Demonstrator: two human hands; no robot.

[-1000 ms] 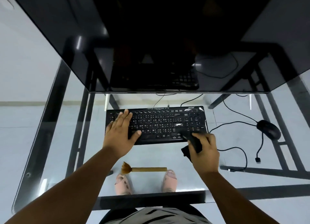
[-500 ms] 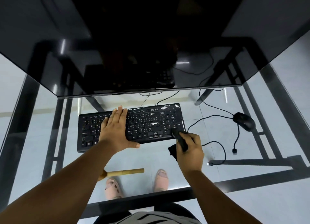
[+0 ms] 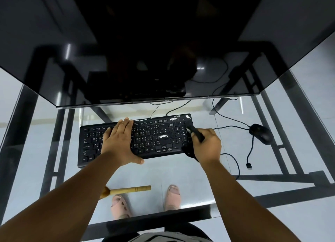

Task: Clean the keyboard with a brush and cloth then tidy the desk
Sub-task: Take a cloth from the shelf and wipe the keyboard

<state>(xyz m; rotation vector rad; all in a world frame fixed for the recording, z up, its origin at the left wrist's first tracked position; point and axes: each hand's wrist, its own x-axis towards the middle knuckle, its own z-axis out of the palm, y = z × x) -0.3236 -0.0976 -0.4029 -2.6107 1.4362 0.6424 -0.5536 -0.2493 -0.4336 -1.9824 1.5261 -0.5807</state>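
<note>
The keyboard [image 3: 136,140], black and wired, lies flat on the glass desk [image 3: 181,169], just in front of the lower edge of the dark monitor [image 3: 145,51]. My left hand [image 3: 119,143] rests on its middle-left keys, fingers extended and together, palm down, thumb hooked over the near edge; it grips nothing and only pins the board in place. My right hand [image 3: 206,145] is closed around a dark cloth [image 3: 194,135], one wrapped corner pressed onto the keys of the numeric block at the right end, the loose remainder hanging below my palm over the near right corner. The brush [image 3: 126,190], with its pale wooden handle, lies set down near the front edge of the desk, well apart from the keyboard, bristles hidden under my left forearm.

Judged stage: wiping with the cloth; tidying not yet begun.

Risks: the glass looks smooth, so a hard stroke could slide the keyboard if my left palm lightens. The trailing cloth could snag a keycap. The mouse [image 3: 261,133] and its looped cable [image 3: 233,162] lie just right of my wrist, where a wide stroke could catch them.
</note>
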